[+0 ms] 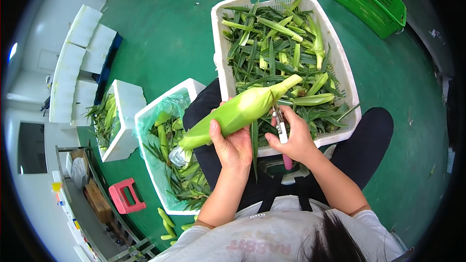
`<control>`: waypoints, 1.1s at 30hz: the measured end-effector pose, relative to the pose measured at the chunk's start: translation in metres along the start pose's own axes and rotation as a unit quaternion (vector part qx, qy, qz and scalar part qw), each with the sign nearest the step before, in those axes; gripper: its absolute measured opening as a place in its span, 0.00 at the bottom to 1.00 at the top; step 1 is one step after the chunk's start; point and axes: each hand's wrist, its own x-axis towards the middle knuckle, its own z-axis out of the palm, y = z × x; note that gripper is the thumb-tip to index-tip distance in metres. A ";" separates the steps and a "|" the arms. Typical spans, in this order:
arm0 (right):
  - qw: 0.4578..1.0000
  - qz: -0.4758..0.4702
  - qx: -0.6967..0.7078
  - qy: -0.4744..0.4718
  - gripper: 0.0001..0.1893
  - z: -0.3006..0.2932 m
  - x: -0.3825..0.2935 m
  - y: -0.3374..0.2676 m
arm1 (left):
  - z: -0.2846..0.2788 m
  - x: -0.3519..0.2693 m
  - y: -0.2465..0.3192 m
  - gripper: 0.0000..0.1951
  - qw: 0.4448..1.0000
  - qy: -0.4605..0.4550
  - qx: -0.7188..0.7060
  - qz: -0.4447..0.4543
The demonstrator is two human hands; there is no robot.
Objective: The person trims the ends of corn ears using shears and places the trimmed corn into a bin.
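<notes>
My left hand (233, 145) grips an ear of corn in its green husk (229, 116), thumb on the near side. The ear slants up to the right, with its pale cut stalk over a white plastic crate (350, 80). In my right hand (296, 134) is a pair of pruning shears (282, 133) with a pink grip. Their blades meet the husk near the base of the stalk; whether they are closed cannot be seen. Husk leaves and stalk pieces (269, 51) fill much of the crate.
Left of my leg stands a foam box (149, 167) lined with green plastic, holding corn ears. Another foam box (127, 112) lies beyond it. A red stool (126, 195) and several loose ears (166, 222) are on the floor. A green basket (367, 2) stands far right.
</notes>
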 end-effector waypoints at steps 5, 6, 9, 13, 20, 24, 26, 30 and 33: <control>0.958 0.147 0.246 -0.030 0.13 0.000 -0.022 0.011 | -0.001 0.010 0.003 0.30 0.998 -0.001 0.037 -0.057; 0.942 0.179 0.280 -0.037 0.11 -0.002 -0.026 0.011 | -0.007 0.019 0.003 0.31 0.998 -0.002 0.034 -0.060; 0.897 0.265 0.354 -0.021 0.11 -0.016 -0.039 0.013 | -0.020 0.029 0.000 0.26 0.986 -0.085 0.145 -0.019; 0.928 0.169 0.327 0.060 0.18 -0.032 -0.044 -0.005 | -0.013 0.012 -0.008 0.30 0.896 -0.165 0.411 0.034; 0.995 -0.050 -0.070 0.057 0.28 -0.014 -0.019 -0.045 | -0.008 -0.017 -0.026 0.39 0.744 -0.157 0.633 0.146; 0.999 -0.033 -0.013 0.039 0.22 -0.018 -0.016 -0.042 | -0.011 -0.025 -0.018 0.41 0.744 -0.257 0.607 0.105; 0.998 -0.004 0.050 0.024 0.20 -0.023 -0.015 -0.043 | -0.025 -0.023 -0.018 0.42 0.797 -0.289 0.529 0.021; 0.978 0.030 0.165 0.125 0.17 -0.030 -0.005 -0.030 | -0.047 -0.022 -0.002 0.42 0.928 -0.235 0.281 -0.075; 0.970 -0.007 0.063 0.235 0.18 -0.070 0.015 -0.008 | -0.068 -0.026 0.063 0.41 0.978 -0.068 0.196 0.013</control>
